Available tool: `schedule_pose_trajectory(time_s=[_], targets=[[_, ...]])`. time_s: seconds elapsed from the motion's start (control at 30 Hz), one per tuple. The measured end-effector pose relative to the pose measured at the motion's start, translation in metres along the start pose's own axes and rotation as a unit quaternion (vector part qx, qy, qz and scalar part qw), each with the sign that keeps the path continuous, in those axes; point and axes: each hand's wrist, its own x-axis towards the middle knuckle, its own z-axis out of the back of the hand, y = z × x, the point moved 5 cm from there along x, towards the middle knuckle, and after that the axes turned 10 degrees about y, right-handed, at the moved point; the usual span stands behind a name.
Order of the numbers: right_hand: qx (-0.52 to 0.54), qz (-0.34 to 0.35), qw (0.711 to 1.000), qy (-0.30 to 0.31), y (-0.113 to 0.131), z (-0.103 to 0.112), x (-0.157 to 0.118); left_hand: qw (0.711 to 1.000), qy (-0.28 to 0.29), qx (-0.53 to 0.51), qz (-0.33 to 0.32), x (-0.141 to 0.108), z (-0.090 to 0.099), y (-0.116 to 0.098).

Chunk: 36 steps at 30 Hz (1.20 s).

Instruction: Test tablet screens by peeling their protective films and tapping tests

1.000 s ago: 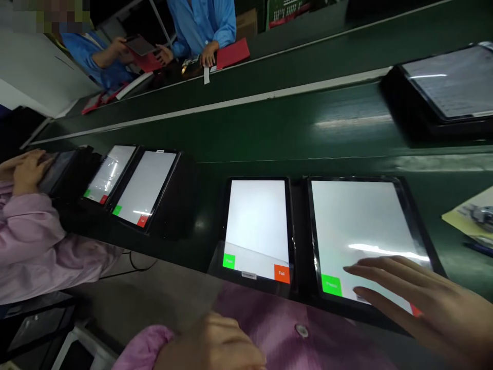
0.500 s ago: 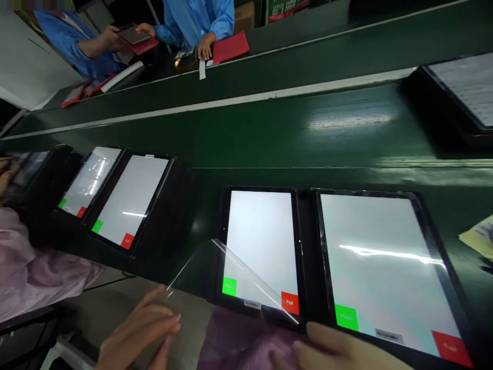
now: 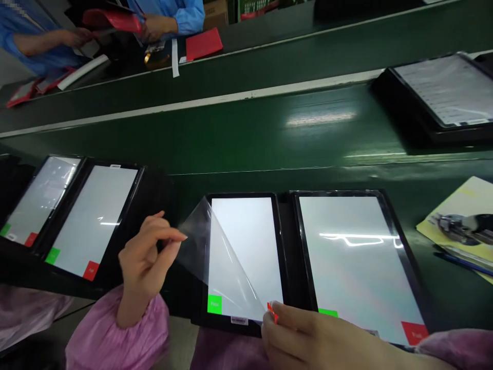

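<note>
A clear protective film lies partly over the lit tablet in front of me, its left part lifted off the screen. My left hand is closed in a pinch at the film's raised left edge. At the tablet's lower right corner, my right hand has its fingers closed where the film's slanting edge ends, covering most of the red button. What its fingertips hold is partly hidden. A second lit tablet stands close by on the right, under my right forearm at its lower edge.
Two more lit tablets lie to the left. Another tablet sits on a black block at the far right. Yellow paper with a metal object lies on the right. Across the green bench, two people in blue handle a red folder.
My left hand has risen and moved toward the film's edge, and the film is lifted higher on the left. My right hand has come up onto the tablet's lower right corner. The view has shifted right.
</note>
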Motion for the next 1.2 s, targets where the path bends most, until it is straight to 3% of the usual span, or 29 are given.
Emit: schedule_pose_trajectory(time_s=[0.1, 0.23, 0.3, 0.37, 0.43, 0.5, 0.6, 0.7, 0.87, 1.1, 1.2], targets=[[-0.01, -0.007, 1.0, -0.005, -0.008, 0.0, 0.005, 0.998, 0.061, -0.015, -0.03, 0.032, -0.028, 0.013], [0.01, -0.061, 0.998, 0.023, -0.039, 0.005, 0.012, 0.984, 0.175, 0.034, 0.004, 0.058, -0.069, 0.045], [0.071, -0.083, 0.994, 0.013, -0.071, 0.012, 0.015, 0.984, 0.174, -0.018, 0.021, 0.062, -0.079, 0.062], [0.163, -0.117, 0.978, -0.053, -0.113, 0.026, 0.014, 0.982, 0.143, -0.116, 0.045, 0.062, -0.083, 0.078], [0.257, -0.194, 0.932, -0.166, -0.16, 0.043, 0.008, 0.972, 0.085, -0.209, 0.069, 0.06, -0.082, 0.092], [0.334, -0.271, 0.865, -0.259, -0.2, 0.059, -0.003, 0.957, 0.028, -0.277, 0.084, 0.059, -0.079, 0.102], [0.335, -0.343, 0.803, -0.354, -0.23, 0.082, -0.019, 0.939, -0.018, -0.331, 0.094, 0.06, -0.079, 0.11], [0.28, -0.365, 0.797, -0.391, -0.233, 0.098, -0.029, 0.942, -0.02, -0.321, 0.098, 0.061, -0.08, 0.113], [0.277, -0.368, 0.789, -0.405, -0.218, 0.102, -0.031, 0.956, -0.002, -0.288, 0.059, 0.062, -0.082, 0.113], [0.277, -0.547, 0.702, -0.362, -0.185, 0.105, -0.02, 0.963, 0.008, -0.266, 0.038, 0.065, -0.08, 0.11], [0.268, -0.566, 0.695, -0.353, -0.178, 0.105, -0.019, 0.963, 0.007, -0.266, 0.035, 0.065, -0.079, 0.108]])
